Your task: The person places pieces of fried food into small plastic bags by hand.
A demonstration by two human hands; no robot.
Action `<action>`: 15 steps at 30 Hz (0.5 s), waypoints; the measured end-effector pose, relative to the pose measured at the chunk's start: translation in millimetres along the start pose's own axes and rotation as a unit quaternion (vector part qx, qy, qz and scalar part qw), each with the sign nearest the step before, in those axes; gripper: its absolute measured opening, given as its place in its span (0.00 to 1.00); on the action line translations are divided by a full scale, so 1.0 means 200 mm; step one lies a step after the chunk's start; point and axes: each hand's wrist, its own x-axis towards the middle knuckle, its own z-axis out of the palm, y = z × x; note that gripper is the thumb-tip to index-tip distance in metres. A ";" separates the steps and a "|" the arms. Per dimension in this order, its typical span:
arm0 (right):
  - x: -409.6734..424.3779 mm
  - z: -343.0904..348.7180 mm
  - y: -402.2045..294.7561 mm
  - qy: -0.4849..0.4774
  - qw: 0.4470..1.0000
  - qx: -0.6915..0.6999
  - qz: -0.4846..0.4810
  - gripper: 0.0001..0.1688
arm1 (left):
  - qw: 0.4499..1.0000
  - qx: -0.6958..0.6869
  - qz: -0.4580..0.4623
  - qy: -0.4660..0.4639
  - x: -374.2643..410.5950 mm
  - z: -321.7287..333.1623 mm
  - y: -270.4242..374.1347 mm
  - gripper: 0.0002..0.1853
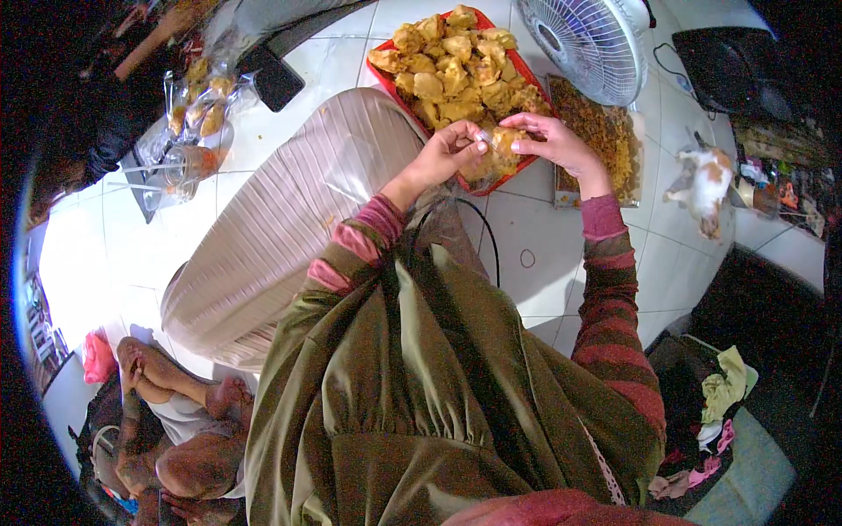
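Observation:
My left hand (450, 154) pinches the edge of a clear plastic bag (482, 164) between thumb and fingertips. Beside it, my right hand (556, 144) grips a yellow piece of food (508, 143), perhaps coated chicken; it seems to be in the bag's mouth, though the clear film makes that hard to tell. Both hands are over the near corner of a red plastic tray (529, 73) heaped with yellow food pieces (454, 72). To the right of the tray lies a shallow rectangular container (564, 199) of brown and yellow crumbs (595, 141).
A white fan (585, 46) stands behind the crumbs. On the tiled floor are a cat (710, 177), a rubber band (527, 258), a dark phone-like slab (276, 79), bagged food pieces (204, 105) and a jar (184, 164). Another person's legs (191, 394) are at lower left.

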 end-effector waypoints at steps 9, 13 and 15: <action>-0.01 0.02 0.05 0.007 1.000 0.025 -0.016 0.21 | 0.999 -0.007 0.038 0.024 0.06 0.01 -0.04 0.07; -0.01 0.01 0.05 0.008 0.999 0.025 -0.024 0.21 | 0.999 0.005 0.029 0.019 0.06 0.00 -0.05 0.07; -0.01 0.02 0.04 0.011 0.996 0.085 0.014 0.21 | 1.000 -0.004 0.025 0.016 0.06 0.00 -0.05 0.07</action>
